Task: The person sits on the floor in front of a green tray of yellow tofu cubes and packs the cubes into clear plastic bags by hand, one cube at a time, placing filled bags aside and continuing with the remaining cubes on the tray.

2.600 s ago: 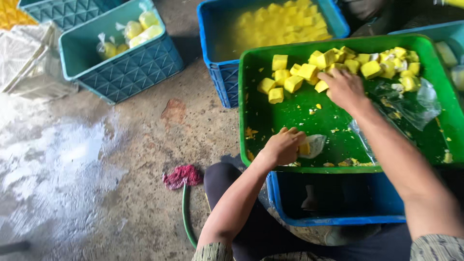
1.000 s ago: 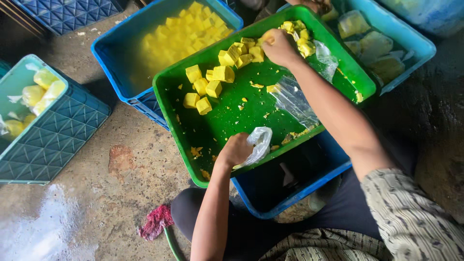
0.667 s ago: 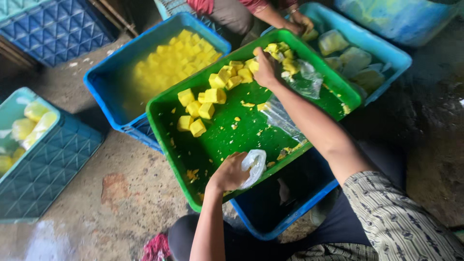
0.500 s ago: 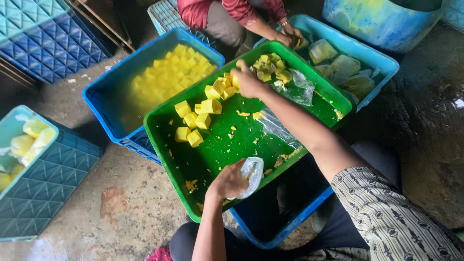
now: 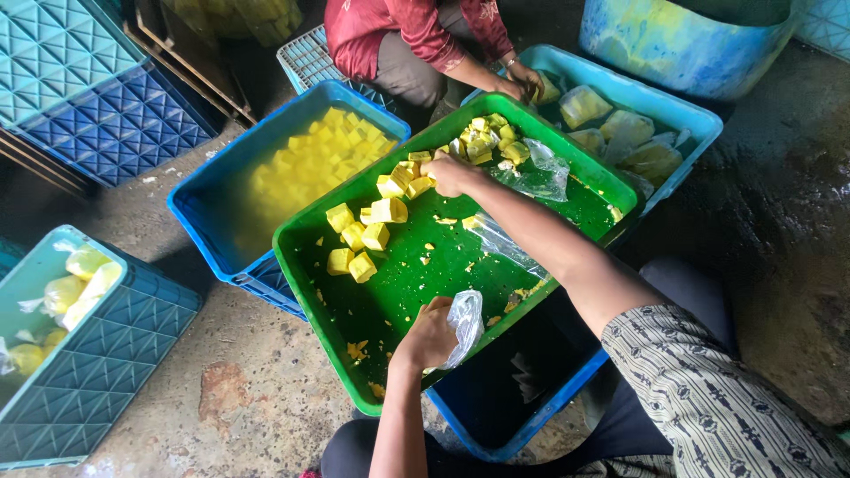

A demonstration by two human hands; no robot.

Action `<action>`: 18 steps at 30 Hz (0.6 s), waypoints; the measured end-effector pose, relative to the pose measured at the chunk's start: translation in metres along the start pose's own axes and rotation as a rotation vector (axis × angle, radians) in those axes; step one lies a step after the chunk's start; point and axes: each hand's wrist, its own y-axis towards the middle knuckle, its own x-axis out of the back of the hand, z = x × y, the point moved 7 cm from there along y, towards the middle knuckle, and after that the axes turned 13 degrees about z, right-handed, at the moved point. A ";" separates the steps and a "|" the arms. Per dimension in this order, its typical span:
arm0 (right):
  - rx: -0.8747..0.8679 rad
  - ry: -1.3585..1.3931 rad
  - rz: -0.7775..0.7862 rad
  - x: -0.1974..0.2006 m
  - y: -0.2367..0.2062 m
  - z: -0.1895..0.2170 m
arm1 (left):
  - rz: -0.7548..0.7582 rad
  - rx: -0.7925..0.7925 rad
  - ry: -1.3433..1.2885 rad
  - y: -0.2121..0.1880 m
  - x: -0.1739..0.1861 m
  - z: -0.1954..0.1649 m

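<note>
Blue crate of yellow liquid (image 5: 212, 199), teal crate (image 5: 97, 354), blue barrel (image 5: 682, 44), co-worker's red sleeve (image 5: 425, 26)

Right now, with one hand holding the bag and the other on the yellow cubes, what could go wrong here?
The green tray rests tilted across the blue crate, so leaning on it might tip it. The right hand is gathering yellow cubes that look soft; crumbs already litter the tray, so a firm squeeze could break more. The left hand bunches the thin plastic bag, which could tear or spill.
</note>
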 end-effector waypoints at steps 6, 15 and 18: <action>0.101 0.158 0.090 0.000 -0.013 -0.016 | 0.179 0.526 -0.031 -0.049 0.035 -0.006; 0.032 -0.018 0.147 -0.042 -0.051 -0.001 | -0.002 0.323 -0.001 -0.042 0.018 -0.007; -0.056 0.147 0.153 -0.043 -0.059 -0.010 | -0.008 0.283 0.046 -0.037 0.007 -0.007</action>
